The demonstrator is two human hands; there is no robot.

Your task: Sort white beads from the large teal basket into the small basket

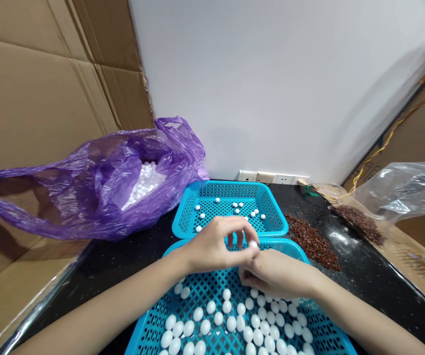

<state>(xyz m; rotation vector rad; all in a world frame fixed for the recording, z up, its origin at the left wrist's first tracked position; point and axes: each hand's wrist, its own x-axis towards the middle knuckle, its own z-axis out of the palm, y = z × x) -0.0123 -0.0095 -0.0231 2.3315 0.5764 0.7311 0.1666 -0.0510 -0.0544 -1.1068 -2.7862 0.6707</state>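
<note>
White ball point(252, 244) pinched in left grip point(217, 244), right grip point(277, 272) curled, hold unclear, glossy black tabletop point(119, 259), pale wall point(271, 88), brown cardboard point(30, 88)

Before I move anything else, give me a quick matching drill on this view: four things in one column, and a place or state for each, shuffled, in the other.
Column one
1. left hand
2. purple bag
3. far basket
4. brown heap

Column two
A. spread loose on the black table
B. a white ball at its fingertips
C. only scattered balls on its floor
D. gaping open on the left side of the view

Right pairs: 1-B, 2-D, 3-C, 4-A
</note>
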